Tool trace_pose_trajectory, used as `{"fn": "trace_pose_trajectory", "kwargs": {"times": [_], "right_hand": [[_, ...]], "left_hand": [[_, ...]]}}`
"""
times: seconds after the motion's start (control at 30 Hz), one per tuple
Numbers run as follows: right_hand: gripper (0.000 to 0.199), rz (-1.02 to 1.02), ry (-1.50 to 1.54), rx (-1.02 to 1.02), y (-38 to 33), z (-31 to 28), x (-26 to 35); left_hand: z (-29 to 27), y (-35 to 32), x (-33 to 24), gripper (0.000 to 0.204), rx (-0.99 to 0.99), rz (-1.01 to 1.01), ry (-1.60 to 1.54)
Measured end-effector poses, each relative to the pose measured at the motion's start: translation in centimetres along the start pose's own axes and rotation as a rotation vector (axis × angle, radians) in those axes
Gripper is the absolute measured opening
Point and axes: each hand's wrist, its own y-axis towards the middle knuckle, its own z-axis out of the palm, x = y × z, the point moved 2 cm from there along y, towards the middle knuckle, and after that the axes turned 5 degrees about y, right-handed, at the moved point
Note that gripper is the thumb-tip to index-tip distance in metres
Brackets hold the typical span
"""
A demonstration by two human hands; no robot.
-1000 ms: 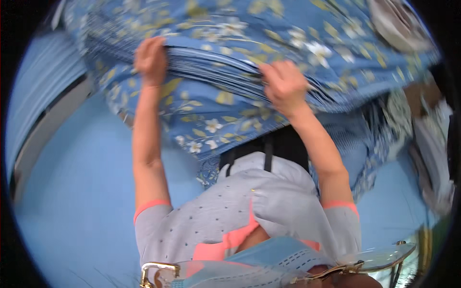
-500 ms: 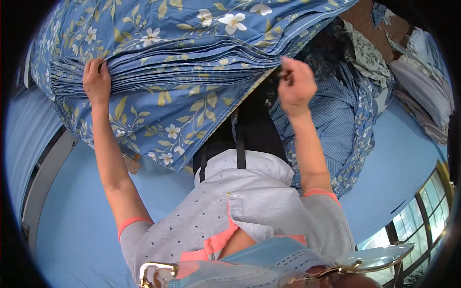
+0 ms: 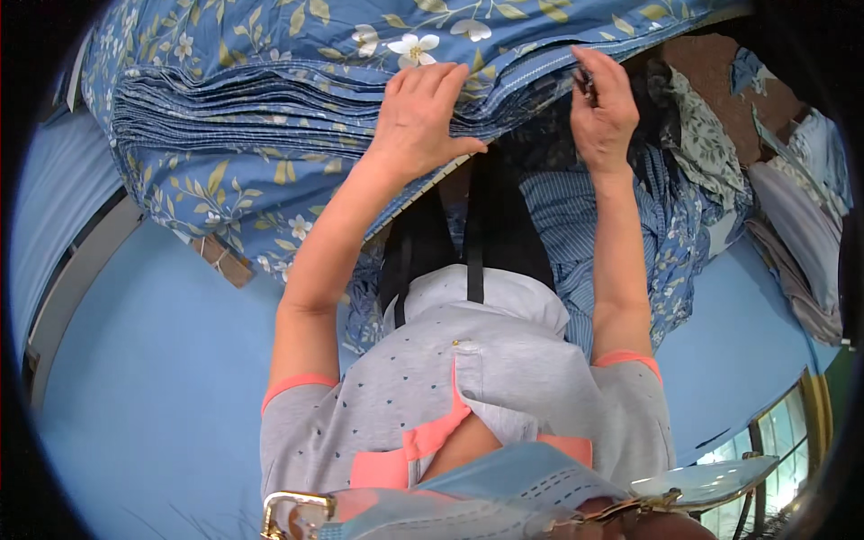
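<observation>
Blue fabric [image 3: 220, 193] with white flowers and olive leaves spreads over the surface before me. Across it runs a thick stack of narrow folded layers [image 3: 234, 108], their edges lined up. My left hand [image 3: 414, 126] rests on the right part of this stack, fingers extended and thumb stretched out toward the near edge. Further right, my right hand [image 3: 607, 117] is curled round a small dark metal tool [image 3: 587, 85], perhaps thread snips; most of it is hidden by the fingers. That hand is beside the fabric's right edge, its fingertips near a pale stitched hem [image 3: 540, 72].
A pale marked strip [image 3: 409, 198] edges the work surface. Blue striped fabric [image 3: 571, 211] and a grey leaf-print cloth [image 3: 706, 144] are heaped at right, with grey bundles [image 3: 801, 216] beyond. A small brown tied block [image 3: 223, 261] hangs at the fabric's lower left.
My left hand has moved right along the folded stack, from its left end to its right part. My right hand has shifted up and right, still with the dark tool.
</observation>
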Motion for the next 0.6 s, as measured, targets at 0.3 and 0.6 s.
{"fn": "trace_pose_trajectory", "kwargs": {"times": [0.3,0.6], "right_hand": [[0.033,-0.023,0.109,0.394,4.3,3.0,-3.9],[0.030,0.086,0.010,0.612,8.0,7.1,-7.9]], "left_hand": [[0.9,-0.4,1.5,0.086,0.088,0.014,0.163],[-1.1,-1.8,7.0,0.053,0.173,-0.049,0.019]]}}
